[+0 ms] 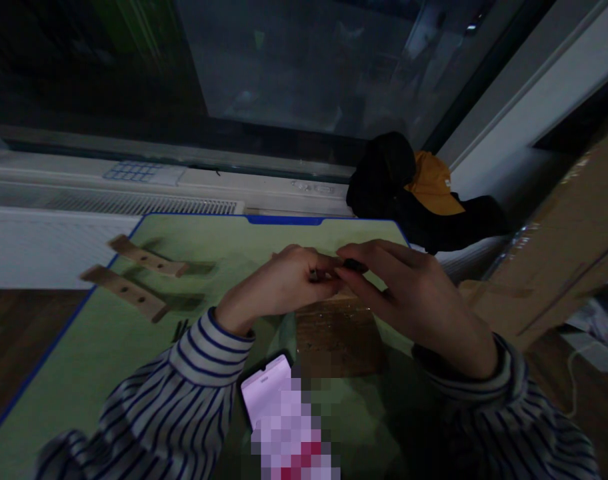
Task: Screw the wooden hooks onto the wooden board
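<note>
My left hand [287, 280] and my right hand [411, 287] meet above a brown wooden board [339, 337]. A small dark piece [354, 265] sits pinched between the thumb and fingers of my right hand; its kind is too dim to tell. The fingers of my left hand are closed, their tips against those of the right. What they hold, if anything, is mostly hidden. Below the hands lies a phone [271, 387] with a lit screen, partly pixelated. Several thin dark pieces [181, 330] lie beside my left cuff.
Two curved wooden pieces with holes, one farther back [147, 258] and one nearer [127, 291], rest at the left of the green table [209, 233] with its blue edge. Behind stand a radiator [109, 203] and dark and orange caps [429, 183]. Cardboard [554, 260] rises at right.
</note>
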`<action>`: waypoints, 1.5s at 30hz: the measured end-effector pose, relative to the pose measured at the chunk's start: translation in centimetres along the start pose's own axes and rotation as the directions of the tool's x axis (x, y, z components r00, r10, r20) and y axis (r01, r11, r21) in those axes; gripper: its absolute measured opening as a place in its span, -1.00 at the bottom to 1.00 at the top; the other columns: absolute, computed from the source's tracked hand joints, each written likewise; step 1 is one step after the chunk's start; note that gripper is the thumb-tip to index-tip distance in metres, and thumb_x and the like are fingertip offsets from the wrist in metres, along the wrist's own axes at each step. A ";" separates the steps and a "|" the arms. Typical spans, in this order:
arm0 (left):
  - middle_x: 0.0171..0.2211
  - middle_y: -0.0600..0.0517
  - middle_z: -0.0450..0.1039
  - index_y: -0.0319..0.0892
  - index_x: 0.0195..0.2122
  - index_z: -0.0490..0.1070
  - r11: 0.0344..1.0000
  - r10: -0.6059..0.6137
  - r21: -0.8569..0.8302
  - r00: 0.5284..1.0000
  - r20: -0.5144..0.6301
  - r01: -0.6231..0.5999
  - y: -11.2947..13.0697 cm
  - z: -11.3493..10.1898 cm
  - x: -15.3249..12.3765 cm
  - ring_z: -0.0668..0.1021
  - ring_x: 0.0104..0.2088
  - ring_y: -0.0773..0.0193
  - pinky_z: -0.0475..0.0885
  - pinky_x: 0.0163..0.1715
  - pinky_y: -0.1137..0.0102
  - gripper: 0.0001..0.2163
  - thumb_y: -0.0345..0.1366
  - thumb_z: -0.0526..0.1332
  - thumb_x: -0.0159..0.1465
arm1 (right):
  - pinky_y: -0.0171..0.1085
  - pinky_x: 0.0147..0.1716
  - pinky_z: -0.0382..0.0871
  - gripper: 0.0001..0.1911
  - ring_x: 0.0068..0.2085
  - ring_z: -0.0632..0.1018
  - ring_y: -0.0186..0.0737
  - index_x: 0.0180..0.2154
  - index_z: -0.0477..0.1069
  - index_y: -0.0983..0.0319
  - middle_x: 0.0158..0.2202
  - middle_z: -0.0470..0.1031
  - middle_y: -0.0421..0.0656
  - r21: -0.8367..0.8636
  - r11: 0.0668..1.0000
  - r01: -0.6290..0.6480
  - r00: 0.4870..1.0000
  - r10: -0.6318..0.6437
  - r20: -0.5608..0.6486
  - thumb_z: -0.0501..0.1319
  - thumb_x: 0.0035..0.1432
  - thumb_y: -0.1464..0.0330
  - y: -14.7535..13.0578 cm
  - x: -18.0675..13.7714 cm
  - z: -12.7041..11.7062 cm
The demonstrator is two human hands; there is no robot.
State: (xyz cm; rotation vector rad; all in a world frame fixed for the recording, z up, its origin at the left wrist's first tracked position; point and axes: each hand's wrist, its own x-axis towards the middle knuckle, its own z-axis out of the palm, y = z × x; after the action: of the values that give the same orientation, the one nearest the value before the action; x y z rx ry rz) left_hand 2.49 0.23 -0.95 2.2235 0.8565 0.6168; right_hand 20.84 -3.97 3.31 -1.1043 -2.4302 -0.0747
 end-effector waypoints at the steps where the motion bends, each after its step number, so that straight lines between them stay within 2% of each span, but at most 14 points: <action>1: -0.47 0.08 0.49 -0.19 -0.38 0.49 1.000 -0.007 0.008 1.000 -0.001 0.007 0.0 0.0 0.0 0.49 -0.43 0.34 0.29 -0.40 0.45 -0.87 -0.34 0.14 0.18 | -0.25 -0.23 0.42 -0.77 -0.22 0.51 -0.23 -0.08 0.33 0.26 -0.21 0.49 -0.12 0.000 1.000 -0.002 1.000 0.002 0.003 0.11 0.21 0.37 0.0 0.0 0.0; 6: -0.48 0.11 0.50 -0.17 -0.32 0.51 0.998 0.014 -0.056 0.999 -0.036 -0.016 0.1 0.0 0.2 0.49 -0.45 0.37 0.29 -0.44 0.48 -0.87 -0.32 0.17 0.17 | -0.26 -0.29 0.42 -0.77 -0.28 0.51 -0.24 -0.10 0.34 0.27 -0.27 0.49 -0.12 -0.018 1.000 -0.013 1.000 0.013 0.003 0.12 0.20 0.34 -0.1 0.1 -0.1; 12: -0.42 0.06 0.53 -0.19 -0.31 0.50 0.999 0.004 -0.036 1.000 -0.017 -0.004 0.0 -0.1 0.2 0.51 -0.40 0.34 0.31 -0.38 0.45 -0.83 -0.25 0.16 0.21 | -0.25 -0.21 0.41 -0.65 -0.16 0.51 -0.21 0.02 0.28 0.28 -0.15 0.49 -0.08 0.005 1.000 0.021 1.000 -0.021 0.000 0.14 0.18 0.37 -0.2 0.0 -0.3; 18: -0.45 0.03 0.51 -0.21 -0.39 0.48 1.000 -0.011 0.028 1.000 0.016 0.010 -0.3 0.0 0.0 0.50 -0.41 0.32 0.33 -0.35 0.43 -0.81 -0.25 0.13 0.22 | -0.24 -0.24 0.41 -0.76 -0.20 0.52 -0.22 -0.07 0.33 0.24 -0.18 0.50 -0.10 0.023 1.000 0.000 1.000 -0.001 0.022 0.10 0.21 0.38 -0.2 0.0 -0.3; 24: -0.45 0.05 0.51 -0.20 -0.35 0.49 0.999 -0.029 0.018 0.999 0.035 0.029 0.0 -0.1 -0.1 0.50 -0.42 0.32 0.33 -0.39 0.44 -0.84 -0.30 0.13 0.20 | -0.27 -0.31 0.39 -0.79 -0.28 0.51 -0.23 -0.11 0.33 0.25 -0.27 0.48 -0.11 0.004 1.000 -0.010 1.000 0.010 0.023 0.10 0.21 0.34 -0.1 0.1 -0.2; 28: -0.46 0.09 0.50 -0.16 -0.29 0.50 0.999 0.012 -0.040 1.000 0.008 -0.011 0.0 -0.1 0.1 0.51 -0.42 0.33 0.31 -0.42 0.46 -0.84 -0.26 0.16 0.20 | -0.26 -0.31 0.40 -0.79 -0.29 0.51 -0.23 -0.12 0.33 0.26 -0.29 0.48 -0.11 -0.012 1.000 -0.024 1.000 0.024 0.016 0.11 0.21 0.34 -0.1 0.1 -0.2; 31: -0.42 0.07 0.52 -0.16 -0.27 0.51 0.999 0.023 -0.048 1.000 -0.005 -0.023 -0.1 -0.1 0.1 0.52 -0.39 0.32 0.33 -0.37 0.45 -0.83 -0.25 0.16 0.21 | -0.25 -0.29 0.42 -0.73 -0.26 0.52 -0.21 -0.06 0.31 0.26 -0.26 0.49 -0.10 -0.012 1.000 -0.014 1.000 0.014 -0.004 0.12 0.20 0.33 -0.2 0.1 -0.2; 36: -0.35 0.01 0.53 -0.19 -0.29 0.50 1.000 0.006 -0.021 0.999 0.032 -0.006 -0.3 -0.1 0.0 0.52 -0.33 0.28 0.34 -0.27 0.40 -0.81 -0.23 0.14 0.24 | -0.22 -0.18 0.42 -0.68 -0.14 0.51 -0.20 0.01 0.28 0.24 -0.11 0.48 -0.08 0.041 0.999 0.020 1.000 -0.020 0.014 0.11 0.20 0.41 -0.3 0.0 -0.2; 45: -0.44 0.06 0.51 -0.17 -0.31 0.50 1.000 -0.005 0.018 0.999 0.051 0.005 -0.1 -0.1 -0.1 0.51 -0.39 0.31 0.32 -0.35 0.44 -0.83 -0.32 0.12 0.22 | -0.23 -0.24 0.41 -0.78 -0.20 0.52 -0.20 -0.10 0.34 0.24 -0.20 0.50 -0.09 0.004 1.000 0.004 1.000 -0.004 0.018 0.10 0.21 0.36 -0.1 0.0 -0.1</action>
State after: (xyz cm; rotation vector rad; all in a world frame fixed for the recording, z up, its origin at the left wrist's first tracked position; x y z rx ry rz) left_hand 2.30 0.27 -0.95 2.2424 0.8446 0.5503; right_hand 20.85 -4.03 3.44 -1.1025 -2.4473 -0.0617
